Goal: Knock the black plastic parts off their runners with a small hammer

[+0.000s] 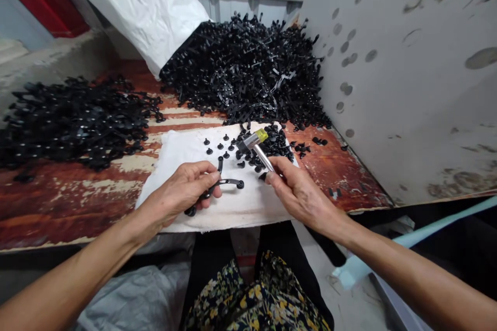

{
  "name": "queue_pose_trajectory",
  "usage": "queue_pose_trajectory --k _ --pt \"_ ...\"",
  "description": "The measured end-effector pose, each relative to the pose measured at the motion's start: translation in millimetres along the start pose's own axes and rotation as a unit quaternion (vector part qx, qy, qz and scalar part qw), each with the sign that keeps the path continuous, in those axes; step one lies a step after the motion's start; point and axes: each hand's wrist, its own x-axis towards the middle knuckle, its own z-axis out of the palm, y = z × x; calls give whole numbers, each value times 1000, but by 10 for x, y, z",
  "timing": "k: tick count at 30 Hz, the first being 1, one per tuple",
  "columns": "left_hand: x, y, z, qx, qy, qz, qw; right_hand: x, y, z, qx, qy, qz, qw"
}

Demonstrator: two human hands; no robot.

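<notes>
Black curved strips with round ends (230, 181) are pinched between the thumb and fingers of my left hand (194, 186), over the white cloth (174, 150). My right hand (298, 189) grips a small hammer (264, 158) near the top of its black handle. The hammer has a metal head with one dark face and one yellow face, held above the cloth. Small black round pieces (225, 155) stand apart on the cloth, and more of them lie in a cluster (277, 142) behind the hammer.
A large heap of black parts (248, 67) spills from a white sack (143, 5) at the back. Another black heap (70, 124) lies on the left of the worn red table (97, 207). A grey spotted board (407, 88) stands along the right side.
</notes>
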Motion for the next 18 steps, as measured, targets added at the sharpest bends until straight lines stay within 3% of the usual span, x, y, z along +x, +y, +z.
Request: queue_pose_trajectory --k 6,11,14,18 --pt "74 -19 -16 25 -33 -26 999 3 112 -82 -174 -67 -22 982" --pt "61 49 -6 58 -43 -53 996 -221 75 -137 -190 -102 -39 976" --pt "74 78 -18 60 -59 -65 994 -358 55 -176 -155 -82 -43 984" --pt "130 115 -3 78 -101 -58 990 -449 108 -144 -112 -1 -52 992"
